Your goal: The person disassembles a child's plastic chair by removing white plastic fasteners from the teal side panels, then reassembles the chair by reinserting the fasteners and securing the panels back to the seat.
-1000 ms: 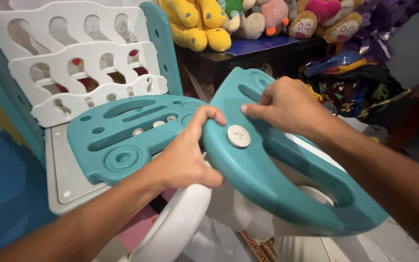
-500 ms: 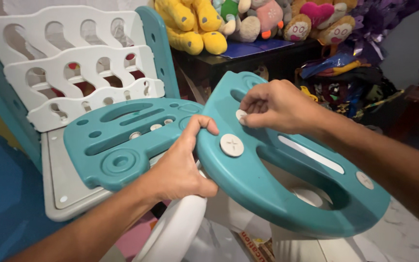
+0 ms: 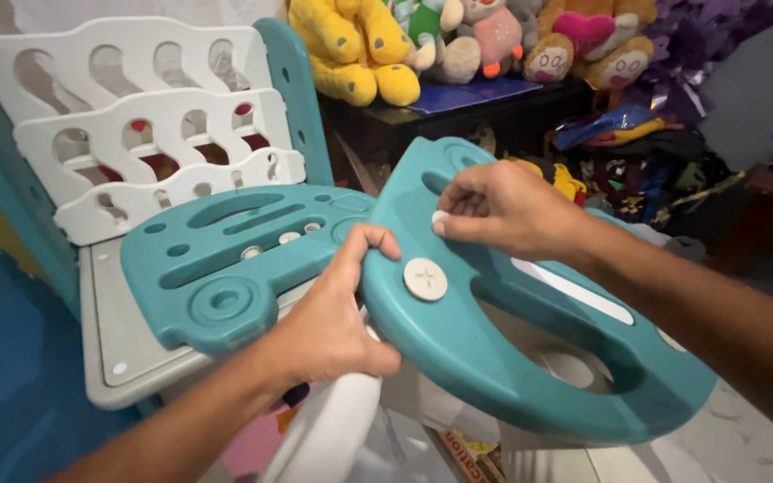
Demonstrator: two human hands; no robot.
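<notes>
The curved teal plastic ring-shaped panel [image 3: 494, 358] sits in the middle of the view, tilted, its open centre facing up and to the right. A round white plastic screw cap with a cross slot [image 3: 425, 278] is set into the panel's upper left arm. The right hand [image 3: 503, 210] rests on the panel's top end, just above that cap, with its fingers [image 3: 458, 215] pinched together on a small white plastic piece [image 3: 439, 217] pressed against the teal surface. The left hand [image 3: 333, 326] comes up from below, just left of the cap; its thumb lies over the panel's edge and its fingers are curled tight around the panel's rim, clamped on it.

Touching the panel's left side is a flat teal plastic board with slots and a raised circle [image 3: 225, 268], which lies on a pale grey plastic slab [image 3: 118, 349]. Below the panel, under the left hand, a white rounded plastic tube [image 3: 333, 429] runs down out of view. Behind the board, up and left of the panel, stand white plastic fence panels with oval cut-outs [image 3: 136, 134], framed by a teal upright. Well behind the panel, a dark shelf [image 3: 386, 125] carries yellow plush toys [image 3: 351, 45] and other stuffed animals [image 3: 574, 45].
</notes>
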